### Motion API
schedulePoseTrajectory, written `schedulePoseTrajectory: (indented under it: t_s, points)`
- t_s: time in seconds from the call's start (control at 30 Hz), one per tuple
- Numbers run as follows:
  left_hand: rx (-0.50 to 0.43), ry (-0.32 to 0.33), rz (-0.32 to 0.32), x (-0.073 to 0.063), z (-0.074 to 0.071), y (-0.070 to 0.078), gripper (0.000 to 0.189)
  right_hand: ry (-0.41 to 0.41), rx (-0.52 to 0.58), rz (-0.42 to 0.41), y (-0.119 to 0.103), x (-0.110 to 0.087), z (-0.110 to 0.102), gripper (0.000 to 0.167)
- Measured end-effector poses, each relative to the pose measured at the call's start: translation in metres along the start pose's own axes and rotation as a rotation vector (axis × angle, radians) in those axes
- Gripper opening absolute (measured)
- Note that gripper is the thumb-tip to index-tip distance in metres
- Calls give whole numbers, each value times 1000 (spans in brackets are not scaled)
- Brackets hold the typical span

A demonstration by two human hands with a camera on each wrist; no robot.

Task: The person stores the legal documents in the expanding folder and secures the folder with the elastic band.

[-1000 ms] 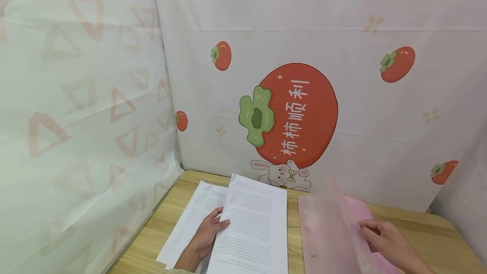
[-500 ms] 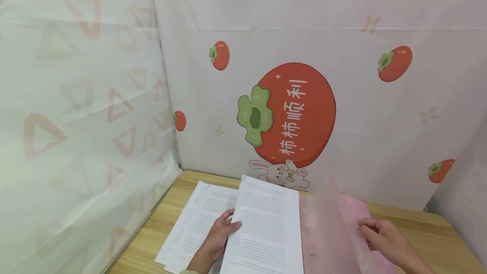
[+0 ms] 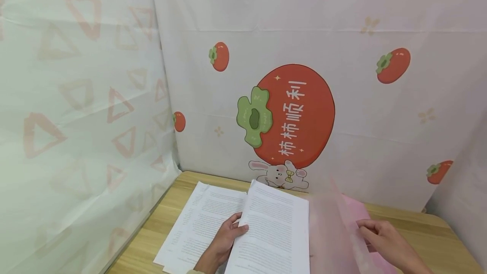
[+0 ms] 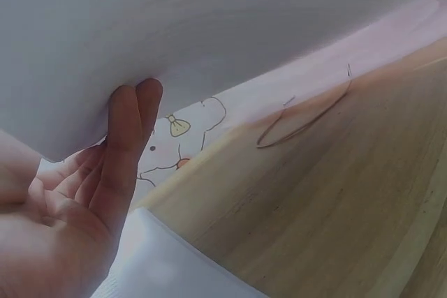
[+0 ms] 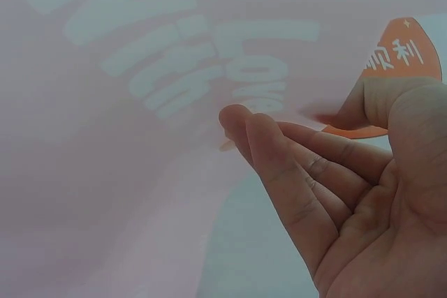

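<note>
Tabletop point(image 3: 424, 231): is carrying the work, with the loose pages lying left and the folder right.
Pink folder point(image 3: 332, 232): is lying on the right, its cover point(image 5: 105, 172) standing raised; that cover is looking thin and floppy, so lifting it well by the edge is probably mattering most.
Held sheets point(image 3: 272, 232): are hovering mid-scene, their right side overlapping the folder's left side in the head view; I cannot tell whether they are touching it. Levelling them and squaring their right edge should be preventing bent corners.
Loose pages point(image 3: 203, 223): are lying left, partly hidden behind the held sheets; passing above them is seeming safest.
Right hand point(image 3: 384, 240): is pinching the cover, thumb against fingers; a light grip should be sparing it creases.
Left hand point(image 3: 225, 238): is clamping the sheets' left edge, thumb above, fingers beneath; the far and near corners may be sagging without support.
</note>
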State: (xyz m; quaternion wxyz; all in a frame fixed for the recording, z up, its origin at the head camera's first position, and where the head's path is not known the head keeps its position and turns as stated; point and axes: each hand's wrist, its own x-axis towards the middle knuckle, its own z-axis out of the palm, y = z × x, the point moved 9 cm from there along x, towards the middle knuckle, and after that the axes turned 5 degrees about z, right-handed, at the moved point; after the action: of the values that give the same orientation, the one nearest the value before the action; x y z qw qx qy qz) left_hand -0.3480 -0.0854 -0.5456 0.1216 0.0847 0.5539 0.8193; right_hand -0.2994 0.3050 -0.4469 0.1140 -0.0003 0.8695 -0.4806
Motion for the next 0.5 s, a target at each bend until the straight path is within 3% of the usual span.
schedulePoseTrajectory:
  t_s: [0.5]
  points:
    - [18,-22,2,7,12,-9,61,-16,-5,-15,1,1,1,43]
